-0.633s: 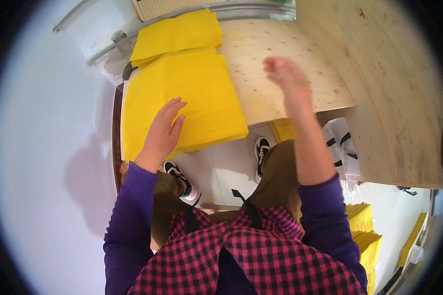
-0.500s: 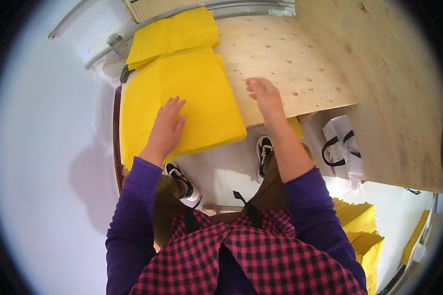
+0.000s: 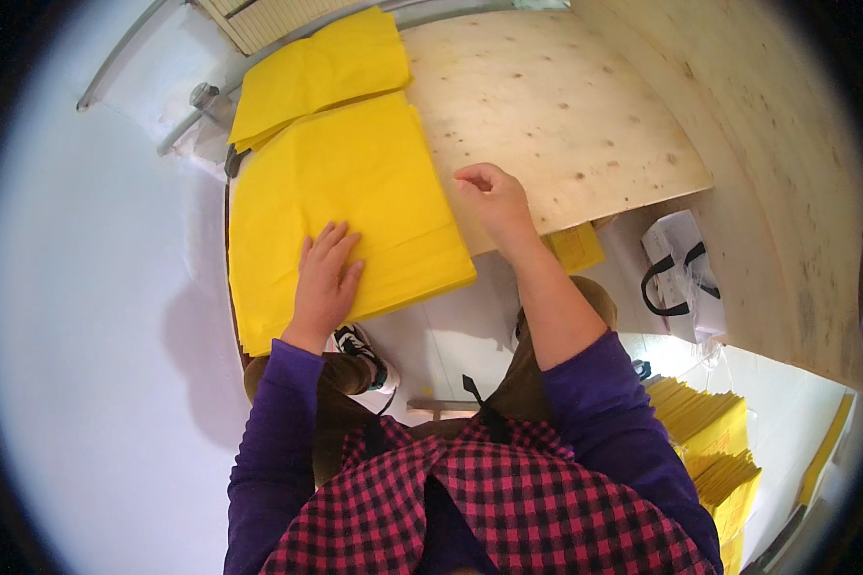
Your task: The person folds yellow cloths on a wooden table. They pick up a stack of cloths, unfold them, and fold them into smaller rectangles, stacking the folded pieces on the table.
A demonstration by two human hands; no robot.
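Note:
A stack of large yellow sheets [image 3: 355, 172] that look like fabric lies on the left part of the wooden table. Flat on its near part rests my left hand [image 3: 328, 283], fingers stretched out and holding nothing. My right hand [image 3: 497, 203] is beside the stack's right edge, over the bare wood, with its fingers curled in toward the thumb. Nothing shows between those fingers. Behind the large stack lies a second yellow pile [image 3: 321, 72], its near edge close against the first.
A plywood panel [image 3: 767, 172] rises along the right of the tabletop [image 3: 547, 105]. A white bag with black handles [image 3: 681, 273] stands below on the right. Bundles of folded yellow pieces [image 3: 710, 431] are at my lower right. A clear jar [image 3: 211, 101] is by the left wall.
My left hand has come down nearer to me and lies flat on the stack. The right hand has shifted left toward the stack's edge, its fingers more curled. The view has shifted slightly.

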